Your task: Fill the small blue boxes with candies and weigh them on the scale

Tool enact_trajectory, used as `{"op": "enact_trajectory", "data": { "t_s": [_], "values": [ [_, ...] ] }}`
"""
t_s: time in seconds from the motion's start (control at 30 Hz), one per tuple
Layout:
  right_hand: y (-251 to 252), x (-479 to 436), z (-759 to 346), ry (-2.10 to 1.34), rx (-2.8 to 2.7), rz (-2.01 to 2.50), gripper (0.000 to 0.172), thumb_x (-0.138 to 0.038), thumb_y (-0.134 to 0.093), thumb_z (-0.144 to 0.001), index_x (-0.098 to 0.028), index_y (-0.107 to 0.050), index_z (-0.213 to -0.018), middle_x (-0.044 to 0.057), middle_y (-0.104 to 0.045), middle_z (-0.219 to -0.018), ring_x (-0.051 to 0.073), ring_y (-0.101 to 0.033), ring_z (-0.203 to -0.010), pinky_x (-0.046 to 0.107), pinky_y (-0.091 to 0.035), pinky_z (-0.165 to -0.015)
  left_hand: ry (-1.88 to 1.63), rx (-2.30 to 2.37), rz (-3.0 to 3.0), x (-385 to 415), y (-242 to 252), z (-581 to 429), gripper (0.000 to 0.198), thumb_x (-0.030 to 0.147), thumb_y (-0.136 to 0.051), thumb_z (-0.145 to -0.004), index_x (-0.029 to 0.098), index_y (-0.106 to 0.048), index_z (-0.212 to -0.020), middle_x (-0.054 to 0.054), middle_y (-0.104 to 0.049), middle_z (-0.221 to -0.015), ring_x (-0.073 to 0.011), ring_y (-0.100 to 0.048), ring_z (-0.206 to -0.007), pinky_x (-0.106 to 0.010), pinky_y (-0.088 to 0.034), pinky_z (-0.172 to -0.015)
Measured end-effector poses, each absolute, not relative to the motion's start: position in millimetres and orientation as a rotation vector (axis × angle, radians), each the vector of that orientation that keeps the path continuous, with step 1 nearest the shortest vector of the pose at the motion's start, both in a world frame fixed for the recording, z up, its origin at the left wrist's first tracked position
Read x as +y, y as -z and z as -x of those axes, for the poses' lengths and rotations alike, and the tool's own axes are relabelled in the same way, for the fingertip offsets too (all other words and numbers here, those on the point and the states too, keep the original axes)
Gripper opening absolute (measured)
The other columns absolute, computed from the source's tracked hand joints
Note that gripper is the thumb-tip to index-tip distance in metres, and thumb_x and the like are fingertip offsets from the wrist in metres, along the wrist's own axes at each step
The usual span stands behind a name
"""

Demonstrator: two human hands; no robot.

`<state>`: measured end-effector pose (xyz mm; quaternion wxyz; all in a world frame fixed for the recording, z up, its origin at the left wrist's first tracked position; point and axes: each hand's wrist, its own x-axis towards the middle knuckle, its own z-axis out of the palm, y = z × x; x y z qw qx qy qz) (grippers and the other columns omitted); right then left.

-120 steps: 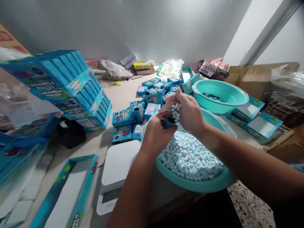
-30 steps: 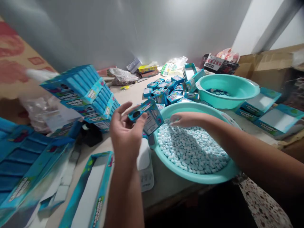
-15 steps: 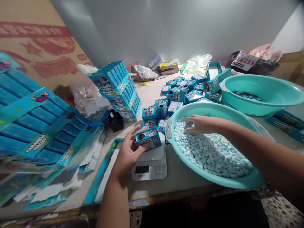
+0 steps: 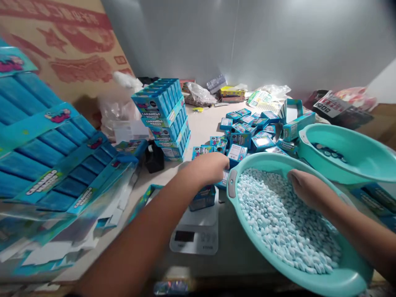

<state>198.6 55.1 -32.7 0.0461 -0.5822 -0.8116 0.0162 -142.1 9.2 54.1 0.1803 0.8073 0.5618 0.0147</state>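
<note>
Beyond the scale [image 4: 194, 235], boxes [image 4: 238, 152] are reached by the left hand [image 4: 210, 167], candies [image 4: 278, 222] covered by the right hand [image 4: 305, 187]; both grips hidden.

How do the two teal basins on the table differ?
The near basin is heaped with pale blue-white candies; the far basin holds only a few dark pieces. The right hand rests in the near basin; no hand is in the far basin. Both are round teal plastic.

Cardboard carton [image 4: 62, 49] upper left; blue display-box stack [image 4: 163, 115] ctr-left w/ black dispenser [image 4: 154, 159] just beside; 2nd teal basin [image 4: 361, 163] far right.
</note>
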Motion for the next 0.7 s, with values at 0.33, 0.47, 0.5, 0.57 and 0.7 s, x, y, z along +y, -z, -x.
{"op": "enact_trajectory", "data": {
  "t_s": [0.33,0.47,0.5,0.57,0.7],
  "values": [
    [39,45,-241,0.123,-2.301,1.769,0.024,-0.031,-0.039,-0.095,-0.021,-0.061,-0.095,0.011,-0.072,-0.090,0.026,-0.069,-0.078,0.036,-0.050,-0.067,0.551,1.173,-2.349,95,3,147,0.090,0.048,-0.083,-0.061,0.020,-0.052,-0.140,-0.015,-0.062,-0.134,-0.0349,-0.062,-0.114,-0.042,-0.053,-0.089],
    [40,46,-246,0.253,-2.406,1.474,0.014,-0.025,-0.042,-0.097,-0.022,-0.056,-0.098,0.009,-0.069,-0.085,0.023,-0.069,-0.072,0.033,-0.052,-0.063,0.605,1.220,-2.427,100,3,144,0.058,0.040,-0.082,-0.060,0.015,-0.069,-0.111,-0.016,-0.069,-0.112,-0.0336,-0.066,-0.097,-0.040,-0.054,-0.076],
    [39,47,-245,0.264,-2.438,1.404,0.012,-0.023,-0.043,-0.097,-0.022,-0.055,-0.100,0.008,-0.068,-0.084,0.022,-0.068,-0.071,0.032,-0.052,-0.062,0.558,1.228,-2.481,100,1,144,0.046,0.034,-0.078,-0.062,0.016,-0.070,-0.104,-0.015,-0.069,-0.107,-0.0320,-0.066,-0.093,-0.039,-0.054,-0.074],
    [38,48,-243,0.281,-2.494,1.304,0.011,-0.018,-0.045,-0.097,-0.022,-0.053,-0.103,0.008,-0.067,-0.085,0.021,-0.067,-0.070,0.031,-0.052,-0.062,0.396,1.241,-2.599,99,-5,146,0.034,0.021,-0.071,-0.064,0.018,-0.069,-0.098,-0.011,-0.069,-0.101,-0.0288,-0.066,-0.089,-0.037,-0.052,-0.071],
    [34,51,-239,0.242,-2.562,1.203,0.015,-0.012,-0.048,-0.095,-0.021,-0.053,-0.107,0.009,-0.067,-0.089,0.020,-0.067,-0.074,0.030,-0.053,-0.066,0.137,1.339,-2.707,94,-24,154,0.026,0.020,-0.066,-0.070,0.020,-0.063,-0.096,-0.006,-0.068,-0.095,-0.0245,-0.065,-0.083,-0.033,-0.049,-0.067]
  ]
}}
